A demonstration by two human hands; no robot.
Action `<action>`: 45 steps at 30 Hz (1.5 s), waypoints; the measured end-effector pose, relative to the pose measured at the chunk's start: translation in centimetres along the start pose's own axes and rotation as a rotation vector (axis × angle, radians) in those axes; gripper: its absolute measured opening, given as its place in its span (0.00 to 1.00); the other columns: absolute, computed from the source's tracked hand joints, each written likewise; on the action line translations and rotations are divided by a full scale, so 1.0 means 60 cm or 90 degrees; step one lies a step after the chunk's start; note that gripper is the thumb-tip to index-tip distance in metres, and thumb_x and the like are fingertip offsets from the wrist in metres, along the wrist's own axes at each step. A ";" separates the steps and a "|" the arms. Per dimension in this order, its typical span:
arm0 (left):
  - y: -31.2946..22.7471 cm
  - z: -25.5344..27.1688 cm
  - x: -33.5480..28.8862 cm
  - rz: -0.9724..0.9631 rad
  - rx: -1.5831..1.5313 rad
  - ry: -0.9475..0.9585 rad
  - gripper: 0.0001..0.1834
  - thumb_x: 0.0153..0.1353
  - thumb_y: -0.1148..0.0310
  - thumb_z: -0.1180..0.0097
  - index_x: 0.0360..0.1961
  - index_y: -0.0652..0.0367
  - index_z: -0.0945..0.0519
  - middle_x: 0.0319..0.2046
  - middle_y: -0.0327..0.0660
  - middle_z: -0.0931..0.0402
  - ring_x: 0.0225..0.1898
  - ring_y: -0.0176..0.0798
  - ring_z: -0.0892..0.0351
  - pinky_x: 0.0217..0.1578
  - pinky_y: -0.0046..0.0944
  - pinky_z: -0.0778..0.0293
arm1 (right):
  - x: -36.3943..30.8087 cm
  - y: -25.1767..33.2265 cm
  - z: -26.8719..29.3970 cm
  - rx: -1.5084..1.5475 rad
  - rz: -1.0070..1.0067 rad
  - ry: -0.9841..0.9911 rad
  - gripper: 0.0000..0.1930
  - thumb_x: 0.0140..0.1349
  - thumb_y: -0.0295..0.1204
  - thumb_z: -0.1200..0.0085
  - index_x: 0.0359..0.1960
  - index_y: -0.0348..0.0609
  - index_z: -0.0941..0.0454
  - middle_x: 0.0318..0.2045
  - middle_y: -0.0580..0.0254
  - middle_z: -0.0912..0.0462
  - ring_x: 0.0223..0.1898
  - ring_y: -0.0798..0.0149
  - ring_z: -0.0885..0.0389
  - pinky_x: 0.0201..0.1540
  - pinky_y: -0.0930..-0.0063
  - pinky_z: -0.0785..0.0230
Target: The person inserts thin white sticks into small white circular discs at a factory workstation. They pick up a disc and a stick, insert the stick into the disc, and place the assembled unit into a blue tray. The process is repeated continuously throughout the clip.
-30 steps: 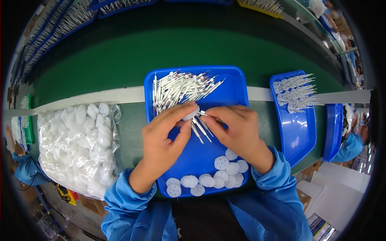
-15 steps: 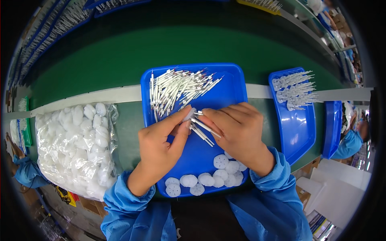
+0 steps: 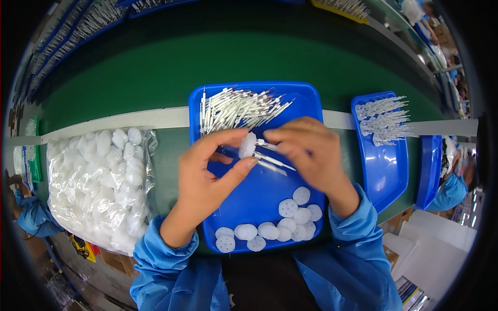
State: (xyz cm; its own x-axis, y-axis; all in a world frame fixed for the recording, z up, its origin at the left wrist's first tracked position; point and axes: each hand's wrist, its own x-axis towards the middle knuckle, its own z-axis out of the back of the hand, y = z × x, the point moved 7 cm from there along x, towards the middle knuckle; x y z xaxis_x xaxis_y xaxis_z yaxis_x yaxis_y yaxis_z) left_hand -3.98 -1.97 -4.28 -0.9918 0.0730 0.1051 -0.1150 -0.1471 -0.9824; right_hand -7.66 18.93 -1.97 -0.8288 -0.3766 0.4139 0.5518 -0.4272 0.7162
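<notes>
A round white plastic disc [image 3: 248,146] is pinched at its rim between the thumb and fingers of my left hand [image 3: 199,166]. Several thin white rods [image 3: 272,159] stick out of the disc toward the right. Blurred by motion, my right hand [image 3: 308,153] has its fingers curled around the upper rods close to the disc. Both hands are over a blue tray [image 3: 238,194]. A heap of white rods with thin, dark-tipped ends [image 3: 233,111] fills the tray's far left part. Along its near edge lie loose perforated white discs [image 3: 288,208].
A clear bag of white discs [image 3: 96,186] lies at the left. At the right, a narrow blue tray [image 3: 384,173] carries finished-looking clusters of rods on discs [image 3: 384,119]. More loaded trays [image 3: 83,31] line the far left of the green table [image 3: 171,57]. People in blue sleeves [image 3: 450,189] are at both sides.
The disc in my left hand has turned, showing more of its face. My right hand has shifted slightly right and up, its fingers now nearer the upper rods. The view has moved slightly.
</notes>
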 end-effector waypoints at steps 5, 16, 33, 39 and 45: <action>-0.049 -0.005 -0.002 -0.217 0.220 -0.045 0.28 0.49 0.77 0.19 0.54 0.56 0.11 0.50 0.42 0.16 0.47 0.46 0.15 0.42 0.40 0.18 | -0.008 -0.002 -0.025 0.283 -0.192 0.064 0.15 0.66 0.24 0.27 0.54 0.41 0.11 0.37 0.62 0.08 0.41 0.70 0.11 0.48 0.73 0.20; -0.065 -0.021 -0.016 -0.371 0.329 -0.057 0.29 0.42 0.78 0.20 0.51 0.59 0.10 0.48 0.44 0.15 0.47 0.48 0.15 0.45 0.43 0.19 | -0.021 0.006 -0.053 0.349 -0.183 0.051 0.13 0.68 0.20 0.32 0.52 0.40 0.17 0.34 0.67 0.13 0.38 0.75 0.15 0.45 0.77 0.21; -0.075 -0.034 -0.022 -0.397 0.315 -0.024 0.29 0.42 0.72 0.17 0.51 0.59 0.10 0.47 0.41 0.14 0.47 0.49 0.15 0.46 0.44 0.17 | -0.048 -0.004 -0.043 0.450 -0.282 0.058 0.08 0.72 0.20 0.36 0.49 0.37 0.18 0.32 0.67 0.13 0.38 0.75 0.12 0.42 0.78 0.20; -0.066 -0.045 -0.032 -0.340 0.333 0.067 0.35 0.47 0.76 0.23 0.61 0.62 0.15 0.58 0.46 0.14 0.54 0.53 0.16 0.55 0.48 0.19 | -0.077 0.005 -0.010 0.262 -0.188 0.057 0.06 0.69 0.17 0.35 0.44 0.38 0.16 0.35 0.61 0.09 0.34 0.73 0.11 0.40 0.78 0.20; -0.025 -0.074 -0.045 -0.226 0.397 0.221 0.38 0.52 0.81 0.35 0.69 0.65 0.21 0.59 0.46 0.15 0.52 0.51 0.16 0.53 0.47 0.20 | -0.093 0.032 -0.015 -0.232 0.041 0.155 0.14 0.52 0.28 0.26 0.40 0.49 0.13 0.49 0.67 0.11 0.54 0.58 0.13 0.56 0.60 0.19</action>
State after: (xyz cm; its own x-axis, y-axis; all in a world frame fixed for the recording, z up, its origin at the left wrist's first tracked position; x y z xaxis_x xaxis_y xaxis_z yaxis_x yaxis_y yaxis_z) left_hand -0.88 2.45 -3.75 -0.8280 0.5064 0.2409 -0.5323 -0.5748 -0.6215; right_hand -1.88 19.46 -3.42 -0.7695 -0.5763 0.2753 0.6347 -0.6422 0.4298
